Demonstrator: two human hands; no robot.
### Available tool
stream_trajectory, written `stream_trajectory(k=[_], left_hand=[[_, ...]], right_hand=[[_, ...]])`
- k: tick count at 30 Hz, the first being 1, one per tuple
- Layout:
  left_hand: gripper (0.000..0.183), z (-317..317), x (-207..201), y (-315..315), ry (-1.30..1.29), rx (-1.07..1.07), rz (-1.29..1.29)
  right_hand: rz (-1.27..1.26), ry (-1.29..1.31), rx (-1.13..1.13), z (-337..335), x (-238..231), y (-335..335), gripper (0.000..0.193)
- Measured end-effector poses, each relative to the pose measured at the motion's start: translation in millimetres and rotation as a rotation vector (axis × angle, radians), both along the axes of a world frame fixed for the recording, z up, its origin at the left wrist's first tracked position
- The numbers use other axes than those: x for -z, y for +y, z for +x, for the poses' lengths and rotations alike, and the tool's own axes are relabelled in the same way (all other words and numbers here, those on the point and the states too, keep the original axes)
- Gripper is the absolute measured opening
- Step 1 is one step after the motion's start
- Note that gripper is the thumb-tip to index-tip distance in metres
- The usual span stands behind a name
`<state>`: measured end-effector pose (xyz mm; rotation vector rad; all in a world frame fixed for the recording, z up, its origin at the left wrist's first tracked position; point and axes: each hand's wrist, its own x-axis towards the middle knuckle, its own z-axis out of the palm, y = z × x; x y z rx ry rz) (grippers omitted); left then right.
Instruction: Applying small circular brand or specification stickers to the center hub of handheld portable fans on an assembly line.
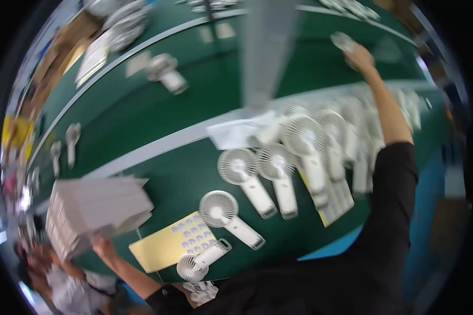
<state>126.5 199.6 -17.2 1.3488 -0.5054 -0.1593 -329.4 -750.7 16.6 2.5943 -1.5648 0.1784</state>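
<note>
My right hand (pixel 360 58) reaches to the far right over the green belt, its fingers closed round a white rounded object (pixel 342 41), too blurred to name. My left hand (pixel 105 249) is at the near edge of a thick stack of white, flat sheets or bags (pixel 97 207); blur hides how its fingers are placed. Between my arms lie white handheld fans, one fan (pixel 218 209) beside a yellow sticker sheet (pixel 160 247) and a smaller-looking fan (pixel 193 268) partly over that sheet's near corner. Several more fans (pixel 306 135) are heaped on the right.
A second sticker sheet (pixel 335 202) lies partly under the heap, beside white paper (pixel 236 134). A grey post (pixel 270 58) rises behind the pale rail (pixel 157 149). Another fan (pixel 165 73) is on the far green surface. A person (pixel 79 289) sits at lower left.
</note>
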Motion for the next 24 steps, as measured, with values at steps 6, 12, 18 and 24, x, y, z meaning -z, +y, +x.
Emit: stream_trajectory(k=[6, 12, 18, 24], left_hand=[[0.085, -51, -27, -37, 0.084, -0.224, 0.265], [0.114, -69, -81, -118, 0.014, -0.062, 0.158], [0.096, -75, -103, -127, 0.050, 0.015, 0.359], [0.097, -73, -112, -136, -0.110, 0.084, 0.227]], right_hand=[[-0.102, 0.215, -0.464, -50, 112, -163, 0.047], [0.490, -0.415, 0.085, -48, 79, -152, 0.042], [0.200, -0.276, -0.115, -131, -55, 47, 0.044], [-0.045, -0.625, 0.013, -115, -114, 333, 0.054]])
